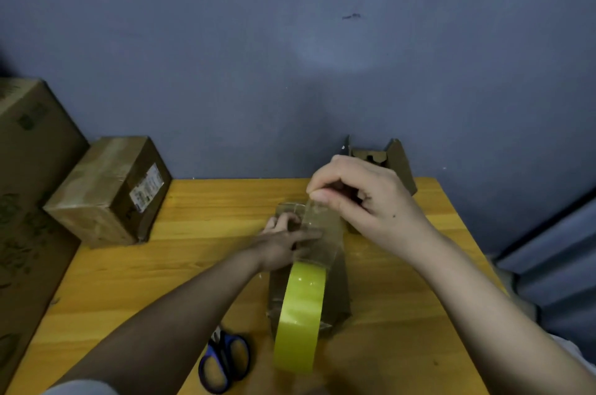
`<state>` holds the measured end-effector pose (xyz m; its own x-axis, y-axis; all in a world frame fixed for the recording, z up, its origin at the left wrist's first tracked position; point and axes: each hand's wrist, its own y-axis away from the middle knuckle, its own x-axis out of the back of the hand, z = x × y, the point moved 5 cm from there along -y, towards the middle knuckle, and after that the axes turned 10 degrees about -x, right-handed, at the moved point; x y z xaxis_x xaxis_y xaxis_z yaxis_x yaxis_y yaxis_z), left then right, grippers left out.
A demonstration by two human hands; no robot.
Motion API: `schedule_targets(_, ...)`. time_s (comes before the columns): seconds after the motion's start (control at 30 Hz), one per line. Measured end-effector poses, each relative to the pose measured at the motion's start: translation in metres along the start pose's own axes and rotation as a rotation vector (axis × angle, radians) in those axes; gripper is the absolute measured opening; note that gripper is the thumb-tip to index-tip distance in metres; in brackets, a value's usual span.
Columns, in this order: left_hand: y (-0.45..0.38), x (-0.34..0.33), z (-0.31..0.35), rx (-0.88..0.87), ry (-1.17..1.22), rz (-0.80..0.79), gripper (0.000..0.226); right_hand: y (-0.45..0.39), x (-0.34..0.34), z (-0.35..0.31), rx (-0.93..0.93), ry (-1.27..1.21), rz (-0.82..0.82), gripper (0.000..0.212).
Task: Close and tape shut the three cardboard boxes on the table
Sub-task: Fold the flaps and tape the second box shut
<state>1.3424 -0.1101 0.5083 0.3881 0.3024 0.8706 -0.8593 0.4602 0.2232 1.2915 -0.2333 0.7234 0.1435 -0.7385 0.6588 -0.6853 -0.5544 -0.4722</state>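
Head view. Wooden table (129, 272), yellow-orange top, set against a blue-grey wall (290, 40).

Centre: small cardboard box (338, 285), long and narrow, lying on the table, flaps down. Yellow tape roll (301, 314) standing on edge at the near side of this box, a clear strip of tape (319, 230) drawn up from it over the box top.

Right hand (364, 198): raised above the box, thumb and forefinger pinching the free end of the strip. Left hand (283, 240): fingers laid on the box top beside the strip, seemingly pressing down; finger detail partly hidden by the tape.

Far right, at the wall: open cardboard box (400, 165), flaps upright, mostly behind the right hand.

Far left corner: taped cardboard box (109, 191), closed, white label on its side, touching a large carton (29, 169) that stands off the table edge.

Near edge: blue-handled scissors (225, 362), flat on the table, just left of the roll.
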Motion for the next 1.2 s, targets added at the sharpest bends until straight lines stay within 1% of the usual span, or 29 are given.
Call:
schedule_targets(0.1, 0.001, 0.003, 0.001, -0.023, 0.023, 0.010, 0.044, -0.009, 0.001, 0.011, -0.059, 0.026, 0.031, 0.016)
schedule_targets(0.2, 0.000, 0.002, -0.001, 0.007, 0.079, 0.040, 0.044, -0.019, 0.000, 0.025, -0.096, 0.004, 0.081, 0.014)
schedule_targets(0.23, -0.001, 0.002, -0.001, 0.035, 0.138, 0.054, 0.047, -0.022, -0.002, 0.029, -0.105, -0.012, 0.105, 0.011)
schedule_targets(0.27, 0.001, 0.004, -0.002, 0.101, 0.240, 0.074, 0.054, -0.024, -0.004, 0.033, -0.124, -0.030, 0.140, 0.009)
schedule_targets(0.3, 0.002, 0.006, -0.002, 0.173, 0.362, 0.103, 0.066, -0.026, -0.008, 0.039, -0.148, -0.057, 0.174, 0.006)
schedule_targets(0.33, 0.002, 0.008, -0.001, 0.214, 0.423, 0.113, 0.075, -0.027, -0.012, 0.044, -0.170, -0.086, 0.208, 0.006)
schedule_targets(0.37, 0.002, 0.008, 0.000, 0.194, 0.437, 0.110, 0.076, -0.029, -0.016, 0.049, -0.190, -0.117, 0.235, 0.005)
schedule_targets(0.4, 0.004, 0.009, 0.003, 0.177, 0.410, 0.085, 0.067, -0.030, -0.019, 0.055, -0.207, -0.140, 0.257, 0.006)
schedule_targets(0.47, 0.009, 0.013, 0.005, 0.144, 0.409, 0.126, 0.040, -0.031, -0.023, 0.064, -0.223, -0.151, 0.289, 0.007)
schedule_targets(0.5, 0.008, 0.012, 0.003, 0.139, 0.455, 0.173, 0.035, -0.032, -0.024, 0.067, -0.227, -0.146, 0.300, 0.008)
schedule_targets(0.6, 0.011, 0.009, 0.001, 0.118, 0.590, 0.307, 0.035, -0.035, -0.025, 0.072, -0.221, -0.113, 0.325, 0.013)
schedule_targets(0.63, 0.014, 0.008, 0.000, 0.129, 0.626, 0.360, 0.031, -0.036, -0.026, 0.072, -0.216, -0.100, 0.334, 0.015)
schedule_targets(0.73, 0.038, 0.005, 0.006, 0.250, 0.947, 0.543, 0.011, -0.039, -0.028, 0.076, -0.215, -0.074, 0.351, 0.014)
schedule_targets(0.77, 0.048, 0.004, 0.011, 0.280, 1.037, 0.597, 0.012, -0.041, -0.029, 0.079, -0.226, -0.075, 0.348, 0.012)
schedule_targets(0.87, 0.071, 0.000, 0.024, 0.341, 1.239, 0.683, 0.043, -0.046, -0.033, 0.091, -0.265, -0.056, 0.339, 0.010)
schedule_targets(0.93, 0.080, -0.004, 0.033, 0.364, 1.323, 0.645, 0.055, -0.051, -0.036, 0.103, -0.309, -0.055, 0.337, 0.009)
schedule_targets(0.97, 0.083, -0.007, 0.036, 0.375, 1.312, 0.599, 0.066, -0.053, -0.038, 0.109, -0.336, -0.062, 0.338, 0.009)
schedule_targets(1.03, 0.090, -0.010, 0.042, 0.363, 1.190, 0.532, 0.101, -0.059, -0.043, 0.124, -0.391, -0.082, 0.333, 0.007)
schedule_targets(1.07, 0.092, -0.009, 0.047, 0.345, 1.118, 0.492, 0.109, -0.061, -0.046, 0.131, -0.420, -0.095, 0.322, 0.007)
schedule_targets(1.1, 0.093, -0.009, 0.051, 0.351, 1.049, 0.456, 0.104, -0.064, -0.050, 0.139, -0.453, -0.110, 0.302, 0.007)
schedule_targets(1.13, 0.092, -0.009, 0.054, 0.333, 1.029, 0.443, 0.089, -0.067, -0.054, 0.146, -0.492, -0.127, 0.276, 0.007)
schedule_targets(1.17, 0.091, -0.009, 0.057, 0.308, 1.074, 0.445, 0.070, -0.068, -0.057, 0.155, -0.536, -0.146, 0.252, 0.008)
schedule_targets(1.2, 0.089, -0.009, 0.061, 0.274, 1.173, 0.446, 0.049, -0.069, -0.062, 0.164, -0.580, -0.162, 0.233, 0.008)
